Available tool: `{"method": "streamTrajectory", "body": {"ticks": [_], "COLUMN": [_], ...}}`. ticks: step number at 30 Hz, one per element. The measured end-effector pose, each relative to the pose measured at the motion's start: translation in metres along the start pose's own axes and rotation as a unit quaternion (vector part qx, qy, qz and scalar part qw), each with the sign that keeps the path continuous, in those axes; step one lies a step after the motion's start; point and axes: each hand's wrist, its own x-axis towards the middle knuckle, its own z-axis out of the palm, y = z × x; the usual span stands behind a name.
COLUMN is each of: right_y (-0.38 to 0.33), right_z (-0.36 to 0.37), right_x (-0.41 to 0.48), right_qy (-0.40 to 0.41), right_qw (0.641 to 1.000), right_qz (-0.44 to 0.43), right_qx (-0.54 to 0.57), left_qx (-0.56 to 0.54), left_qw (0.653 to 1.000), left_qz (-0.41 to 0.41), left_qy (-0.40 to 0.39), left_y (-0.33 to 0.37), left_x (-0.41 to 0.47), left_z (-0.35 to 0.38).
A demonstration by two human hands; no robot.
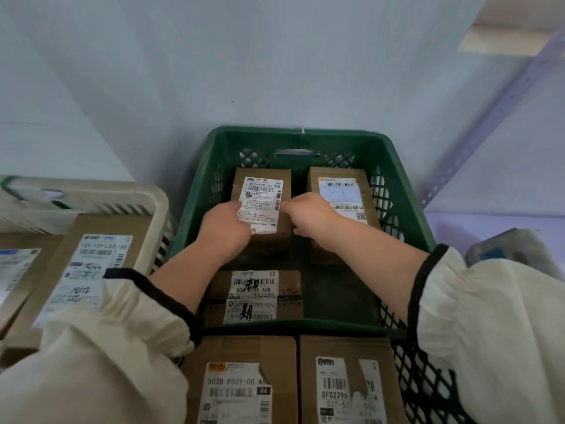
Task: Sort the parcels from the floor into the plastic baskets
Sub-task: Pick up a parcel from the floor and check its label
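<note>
Inside the green basket [275, 134], the left hand [225, 229] and the right hand [310, 220] grip the labelled parcel [264, 191] between them by its side edges, fingers curled, with a second parcel [342, 191] standing just right of the right hand.

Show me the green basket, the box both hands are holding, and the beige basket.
green basket [336, 136], head view, far rim.
held box [264, 191], head view, its white label.
beige basket [122, 193], head view, top rim.

Soft cool light, blurred warped edges.
</note>
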Motion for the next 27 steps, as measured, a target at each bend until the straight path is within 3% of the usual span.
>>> {"method": "streamTrajectory", "body": {"ticks": [3,8,15,19,21,23,25,27], "right_y": [0.003,0.008,0.017,0.014,0.016,0.022,0.032,0.043], "right_z": [-0.011,-0.022,-0.007,-0.003,-0.005,-0.006,-0.004,0.000], "right_x": [-0.003,-0.008,-0.027,-0.037,-0.042,-0.048,-0.053,-0.058], "right_qy": [0.019,0.012,0.033,-0.035,-0.074,-0.105,-0.132,-0.146], "right_qw": [0.998,0.995,0.984,0.976,0.966,0.954,0.951,0.954], "right_qz": [0.004,-0.012,-0.116,-0.123,-0.081,-0.017,0.046,0.087], "right_qx": [-0.054,-0.096,-0.130,-0.175,-0.236,-0.280,-0.277,-0.249], "left_qx": [-0.056,-0.050,-0.078,-0.124,-0.072,0.073,0.271,0.400], "left_qw": [0.998,0.996,0.993,0.991,0.997,0.991,0.928,0.854], "left_qz": [0.029,0.060,0.067,0.039,-0.007,-0.026,0.014,0.047], "left_qy": [-0.017,-0.041,-0.051,-0.014,-0.003,-0.107,-0.256,-0.330], "left_y": [0.001,0.001,0.000,0.006,0.005,0.001,-0.003,-0.004], "left_x": [-0.001,0.002,0.006,0.004,0.000,-0.011,-0.028,-0.040], "left_z": [0.005,0.017,0.019,0.011,0.004,-0.003,-0.005,0.001]}}
